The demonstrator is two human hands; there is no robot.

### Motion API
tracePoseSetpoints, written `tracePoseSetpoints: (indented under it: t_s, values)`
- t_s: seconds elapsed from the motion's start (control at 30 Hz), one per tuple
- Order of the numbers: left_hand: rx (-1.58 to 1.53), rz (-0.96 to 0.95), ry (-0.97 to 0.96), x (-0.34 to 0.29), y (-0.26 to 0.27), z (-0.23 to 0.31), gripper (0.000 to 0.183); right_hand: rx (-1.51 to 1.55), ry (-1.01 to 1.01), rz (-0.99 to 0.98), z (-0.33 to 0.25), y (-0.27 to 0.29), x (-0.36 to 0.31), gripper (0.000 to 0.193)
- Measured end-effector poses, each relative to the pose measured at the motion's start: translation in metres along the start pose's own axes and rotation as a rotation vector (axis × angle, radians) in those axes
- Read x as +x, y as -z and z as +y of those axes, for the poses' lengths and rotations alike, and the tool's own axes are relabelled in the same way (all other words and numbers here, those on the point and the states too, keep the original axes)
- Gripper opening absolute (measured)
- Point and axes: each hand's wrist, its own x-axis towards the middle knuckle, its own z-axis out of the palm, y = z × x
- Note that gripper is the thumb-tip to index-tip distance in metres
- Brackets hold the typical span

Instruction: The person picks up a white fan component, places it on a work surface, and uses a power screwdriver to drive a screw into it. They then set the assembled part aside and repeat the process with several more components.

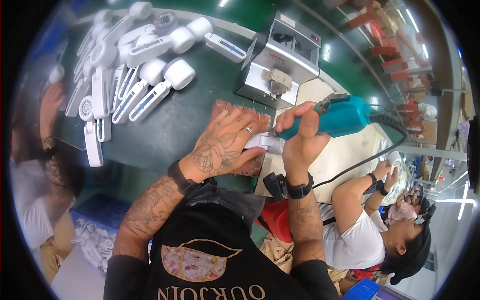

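Observation:
My right hand (pixel 302 140) is wrapped round a teal electric screwdriver (pixel 345 116), which lies nearly level with its tip end pointing left. Under my left hand (pixel 217 142) is a white handheld fan (pixel 264 142), pressed down on a reddish-brown mat (pixel 254 114). The fingers of that hand cover much of the fan, and its thumb rests along the near side. The screwdriver's front end reaches the fan's right part. My right hand hides the exact contact point.
Several white handheld fans (pixel 145 90) are piled at the left of the green table (pixel 200 95). A silver box-shaped machine (pixel 272 70) stands beyond the mat. The screwdriver's black cable (pixel 360 161) curves rightward. Co-workers sit on both sides; a blue crate (pixel 100 212) of white parts is lower left.

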Motion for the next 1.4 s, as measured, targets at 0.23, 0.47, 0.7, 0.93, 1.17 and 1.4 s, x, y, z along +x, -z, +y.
tracePoseSetpoints:
  t_s: [0.23, 0.47, 0.7, 0.93, 1.17, 1.4]
  values:
    - [0.014, 0.035, -0.027, -0.002, 0.001, -0.001, 0.040, -0.133, 0.196, 0.018, -0.014, -0.023, 0.040, 0.045]
    - [-0.068, 0.040, -0.019, -0.001, 0.002, 0.002, 0.035, -0.072, 0.274, 0.006, 0.012, -0.025, 0.066, 0.037]
    - [-0.020, 0.073, -0.036, -0.001, 0.000, -0.003, 0.034, -0.070, 0.122, 0.014, -0.014, -0.020, 0.030, 0.044]
    - [-0.051, 0.078, -0.016, 0.000, 0.000, 0.000, 0.032, -0.065, 0.086, -0.056, -0.031, 0.003, -0.019, 0.060]
    - [-0.066, 0.038, -0.012, -0.001, -0.001, 0.001, 0.032, -0.003, 0.041, -0.031, -0.018, 0.008, -0.026, 0.053]
    - [-0.003, -0.009, -0.019, 0.003, 0.000, 0.003, 0.035, 0.052, 0.049, -0.052, -0.010, 0.008, -0.028, 0.043]
